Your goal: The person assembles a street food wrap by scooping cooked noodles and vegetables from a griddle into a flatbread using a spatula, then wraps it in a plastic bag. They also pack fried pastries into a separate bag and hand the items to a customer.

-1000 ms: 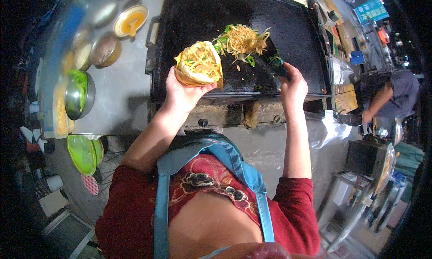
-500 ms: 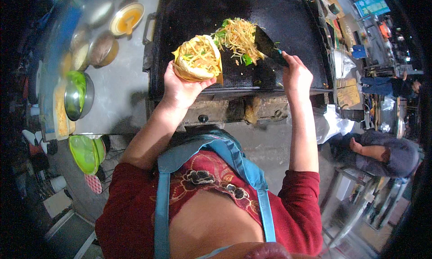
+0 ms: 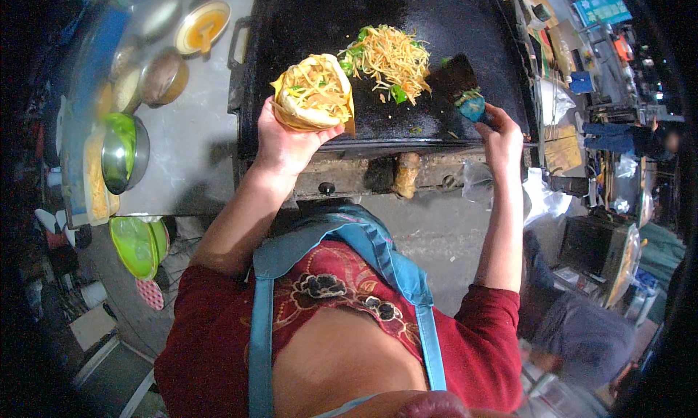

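Observation:
My left hand (image 3: 280,142) is wrapped round a stuffed flatbread (image 3: 314,91) in yellowish paper, its open top full of shredded filling. It is held above the near left part of the black griddle (image 3: 305,14). On the griddle, just right of the bread, lies a heap of noodle-like shreds (image 3: 392,58) with green leaf pieces. In my right hand (image 3: 503,142) is a spatula (image 3: 456,76) with a dark, wide blade and a teal-wrapped handle. Its blade is tilted over the griddle, right of the heap and apart from it.
Left of the griddle, a metal counter (image 3: 193,138) carries a bowl of orange sauce (image 3: 208,25), several other bowls and a steel bowl (image 3: 137,156) with something green inside. A green basket (image 3: 133,245) sits below it. A person (image 3: 582,338) is at the lower right, near a clear plastic bag (image 3: 544,198).
My right hand has drawn the spatula rightward, off the heap, and turned its blade. The stuffed bread has shifted slightly left. The person at the right has moved lower in the view.

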`<state>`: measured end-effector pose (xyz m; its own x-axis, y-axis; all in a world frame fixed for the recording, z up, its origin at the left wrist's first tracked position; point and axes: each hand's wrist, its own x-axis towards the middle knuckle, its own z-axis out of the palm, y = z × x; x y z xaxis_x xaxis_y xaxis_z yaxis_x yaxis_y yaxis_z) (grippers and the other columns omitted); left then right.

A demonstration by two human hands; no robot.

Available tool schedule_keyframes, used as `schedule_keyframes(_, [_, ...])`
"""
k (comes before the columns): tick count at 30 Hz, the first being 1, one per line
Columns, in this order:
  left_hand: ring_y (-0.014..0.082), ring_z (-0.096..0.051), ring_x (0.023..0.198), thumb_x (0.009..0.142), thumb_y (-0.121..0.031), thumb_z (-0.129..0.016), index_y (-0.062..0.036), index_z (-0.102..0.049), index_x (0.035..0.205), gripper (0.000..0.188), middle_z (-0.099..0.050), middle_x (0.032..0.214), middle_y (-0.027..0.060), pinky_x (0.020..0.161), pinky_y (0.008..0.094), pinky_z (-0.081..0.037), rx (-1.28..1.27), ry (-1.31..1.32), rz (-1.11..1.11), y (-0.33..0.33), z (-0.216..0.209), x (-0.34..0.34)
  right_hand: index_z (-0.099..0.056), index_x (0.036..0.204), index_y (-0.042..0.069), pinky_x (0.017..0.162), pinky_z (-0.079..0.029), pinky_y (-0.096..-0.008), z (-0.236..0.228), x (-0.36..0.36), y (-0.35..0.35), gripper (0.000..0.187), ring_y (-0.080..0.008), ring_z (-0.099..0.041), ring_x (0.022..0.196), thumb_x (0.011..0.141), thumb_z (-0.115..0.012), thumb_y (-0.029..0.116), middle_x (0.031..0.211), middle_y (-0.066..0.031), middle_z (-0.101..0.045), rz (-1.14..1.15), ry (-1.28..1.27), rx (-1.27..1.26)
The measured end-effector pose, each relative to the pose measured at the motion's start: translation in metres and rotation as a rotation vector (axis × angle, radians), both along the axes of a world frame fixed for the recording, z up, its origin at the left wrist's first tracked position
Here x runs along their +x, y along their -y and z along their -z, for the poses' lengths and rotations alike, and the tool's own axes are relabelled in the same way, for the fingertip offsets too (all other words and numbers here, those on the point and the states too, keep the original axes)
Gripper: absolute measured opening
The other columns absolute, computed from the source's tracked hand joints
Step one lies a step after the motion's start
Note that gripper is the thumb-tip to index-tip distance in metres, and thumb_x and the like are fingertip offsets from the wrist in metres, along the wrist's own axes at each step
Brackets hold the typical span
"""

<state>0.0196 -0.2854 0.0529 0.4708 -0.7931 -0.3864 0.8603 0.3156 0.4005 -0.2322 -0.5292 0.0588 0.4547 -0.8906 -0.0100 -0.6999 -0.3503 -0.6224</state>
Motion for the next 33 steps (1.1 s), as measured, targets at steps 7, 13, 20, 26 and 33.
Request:
schedule_keyframes(7, [0.0332,-0.049,0.112,0.088,-0.050,-0.032,-0.0134,-0.049,0.124,0.054,-0.053,0.123,0.0114,0.088,0.0553,-0.040,-0.156,-0.017,0.061,-0.002,0.006,0.003,-0.061,0.111,0.002,0.086,-0.046,-0.0350,0.035,0.002,0.015,0.041,-0.0272,-0.061,0.099,0.073,-0.071,0.013,0.104,-0.0181,-0.064,-0.019,-0.090,0.274])
schedule_keyframes(13, [0.0357,-0.049,0.109,0.089,-0.047,-0.021,-0.0120,-0.046,0.126,0.056,-0.050,0.124,0.0158,0.084,0.0536,-0.042,-0.068,-0.005,-0.004,0.009,-0.001,-0.003,-0.061,0.110,0.002,0.085,-0.047,-0.0355,0.064,0.066,-0.001,0.041,-0.0294,-0.061,0.098,0.072,-0.072,0.013,0.105,-0.0185,-0.063,-0.082,0.066,0.064])
schedule_keyframes(20, [0.0348,-0.047,0.116,0.088,-0.047,-0.030,-0.0119,-0.046,0.127,0.055,-0.048,0.128,0.0138,0.088,0.0570,-0.041,-0.017,-0.038,-0.024,0.018,-0.002,-0.002,-0.060,0.111,-0.003,0.089,-0.043,-0.0327,0.063,0.057,0.001,0.041,-0.0234,-0.060,0.098,0.072,-0.070,0.005,0.104,-0.0163,-0.065,-0.025,0.422,0.361])
schedule_keyframes(26, [0.0392,-0.049,0.110,0.089,-0.047,-0.021,-0.0123,-0.044,0.127,0.056,-0.048,0.127,0.0176,0.081,0.0561,-0.042,0.111,-0.088,-0.059,0.043,0.005,0.000,-0.059,0.114,-0.002,0.087,-0.043,-0.0281,0.043,0.044,-0.010,0.043,-0.0169,-0.058,0.092,0.072,-0.068,0.001,0.101,-0.0101,-0.064,0.004,0.538,0.437])
schedule_keyframes(33, [0.0386,-0.051,0.108,0.089,-0.046,-0.022,-0.0106,-0.044,0.127,0.056,-0.049,0.125,0.0179,0.079,0.0574,-0.045,0.124,-0.111,-0.073,0.065,0.009,-0.002,-0.056,0.117,-0.003,0.085,-0.041,-0.0224,-0.036,0.036,-0.034,0.041,-0.0121,-0.057,0.091,0.076,-0.061,-0.005,0.102,-0.0074,-0.063,-0.082,0.578,0.304])
